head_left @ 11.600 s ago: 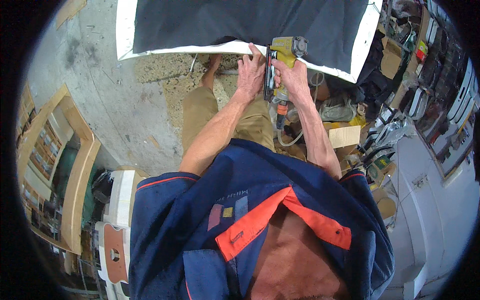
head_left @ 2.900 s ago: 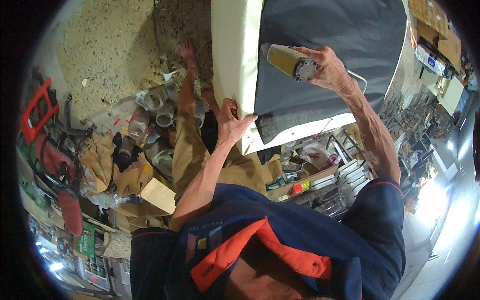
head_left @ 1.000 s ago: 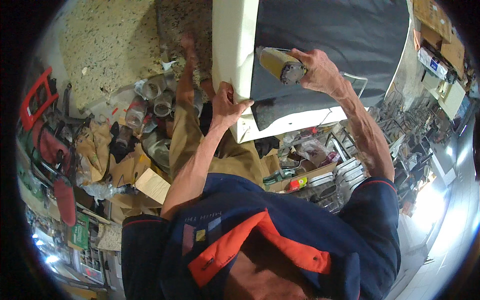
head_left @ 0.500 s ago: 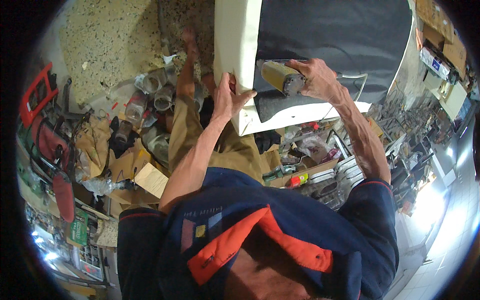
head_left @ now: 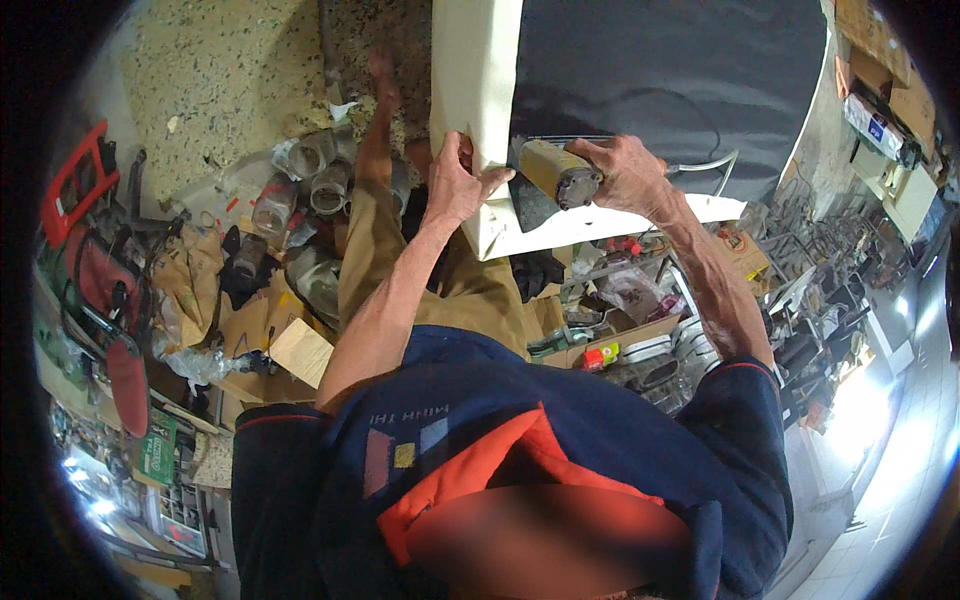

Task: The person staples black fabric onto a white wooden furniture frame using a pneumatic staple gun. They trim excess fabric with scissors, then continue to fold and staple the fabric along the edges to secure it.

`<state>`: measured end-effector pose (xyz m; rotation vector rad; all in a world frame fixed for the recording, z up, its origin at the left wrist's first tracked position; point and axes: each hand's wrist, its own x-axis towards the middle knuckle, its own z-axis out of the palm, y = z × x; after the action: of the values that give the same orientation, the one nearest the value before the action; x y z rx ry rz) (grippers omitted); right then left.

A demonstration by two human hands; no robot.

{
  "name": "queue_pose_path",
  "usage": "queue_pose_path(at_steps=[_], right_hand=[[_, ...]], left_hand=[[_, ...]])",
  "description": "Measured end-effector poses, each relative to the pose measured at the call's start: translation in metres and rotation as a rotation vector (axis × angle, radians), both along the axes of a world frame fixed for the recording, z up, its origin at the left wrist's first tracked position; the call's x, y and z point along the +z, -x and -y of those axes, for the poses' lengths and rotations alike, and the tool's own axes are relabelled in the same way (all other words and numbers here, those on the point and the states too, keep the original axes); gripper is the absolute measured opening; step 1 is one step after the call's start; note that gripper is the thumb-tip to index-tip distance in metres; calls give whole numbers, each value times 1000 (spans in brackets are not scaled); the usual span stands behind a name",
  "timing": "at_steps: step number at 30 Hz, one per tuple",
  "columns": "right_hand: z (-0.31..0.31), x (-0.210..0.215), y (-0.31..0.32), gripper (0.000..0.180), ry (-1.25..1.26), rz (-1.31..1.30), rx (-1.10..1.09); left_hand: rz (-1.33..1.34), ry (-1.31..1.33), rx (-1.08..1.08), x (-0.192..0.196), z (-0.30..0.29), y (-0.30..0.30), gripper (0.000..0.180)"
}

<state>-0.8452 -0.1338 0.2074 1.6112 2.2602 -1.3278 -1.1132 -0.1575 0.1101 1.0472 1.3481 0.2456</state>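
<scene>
1. Both of my hands work at the near corner of a pale cushion panel (head_left: pixel 478 90) faced with dark fabric (head_left: pixel 670 80), up at twelve o'clock in the view.
2. My left hand (head_left: pixel 455 185) is closed on the cream edge of that panel, thumb on one side and fingers wrapped over the other, just at the seam where the dark cloth begins.
3. My right hand (head_left: pixel 625 175) is clamped round the body of a yellow power tool (head_left: pixel 555 175), whose nose lies against the dark cloth just beside my left hand; its pale hose (head_left: pixel 705 165) trails off toward two o'clock.
4. Open room lies at eleven o'clock, where a stretch of speckled floor (head_left: pixel 220 80) is bare.
5. From nine to seven o'clock the floor is crowded: a cluster of grey canisters (head_left: pixel 315 175) lying on their sides with open mouths, crumpled brown paper (head_left: pixel 190 290), a red-framed tool (head_left: pixel 80 190).
6. At four o'clock, under the panel's corner, a cardboard box (head_left: pixel 620 335) holds small parts and a red-and-yellow piece; what else is in it I cannot tell.
</scene>
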Motion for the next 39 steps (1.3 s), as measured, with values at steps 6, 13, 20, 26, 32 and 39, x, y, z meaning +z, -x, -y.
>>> queue_pose_path(at_steps=[6, 13, 20, 26, 32, 39], right_hand=[[2, -3, 1, 45, 19, 19, -2], [14, -2, 1, 50, 22, 5, -18], [41, 0, 6, 54, 22, -3, -21], [39, -2, 7, 53, 36, -14, 1], [39, -2, 12, 48, 102, 78, 32], [55, 10, 12, 54, 33, 61, -57]], left_hand=[[5, -45, -2, -4, 2, 1, 68], [-2, -70, 10, -1, 5, -1, 64], [39, -21, 62, 1, 7, -3, 58], [62, -35, 62, -7, 12, 0, 56], [84, -13, 74, -8, 14, 1, 54], [87, -6, 106, -13, 14, 2, 60]])
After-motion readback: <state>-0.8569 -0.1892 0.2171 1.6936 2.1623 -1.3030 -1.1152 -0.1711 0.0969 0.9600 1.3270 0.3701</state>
